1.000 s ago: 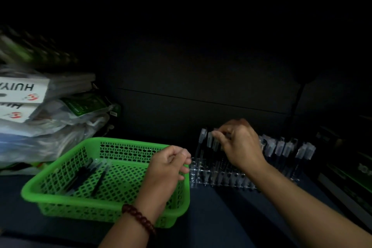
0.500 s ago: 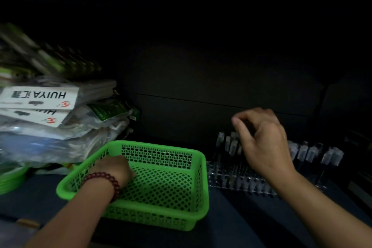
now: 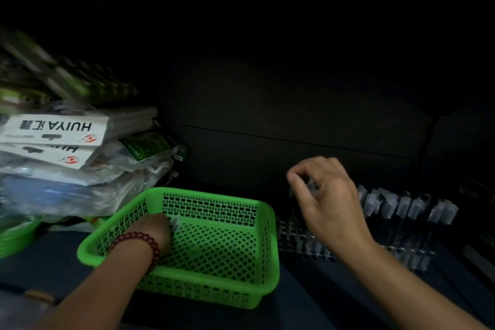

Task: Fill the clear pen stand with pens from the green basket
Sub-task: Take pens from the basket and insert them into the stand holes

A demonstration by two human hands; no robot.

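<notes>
The clear pen stand (image 3: 294, 241) stood on the dark shelf surface (image 3: 308, 300), just right of the green basket (image 3: 211, 207) and close against its right wall. A row of upright pens (image 3: 401, 209) with clear caps filled the stand's right part. Above its left end hovered the right hand (image 3: 329, 201), thumb and curled fingers pinching what looked like a clear-capped pen (image 3: 310, 189), though dim light blurred it. The left hand (image 3: 158, 228), with a dark red bead bracelet (image 3: 139, 238) at the wrist, reached down inside the basket near its far left corner; pale pen ends (image 3: 175, 222) showed at its fingertips, but whether it gripped them could not be told. Left of the basket lay a heap of plastic-wrapped packets (image 3: 67, 155).
</notes>
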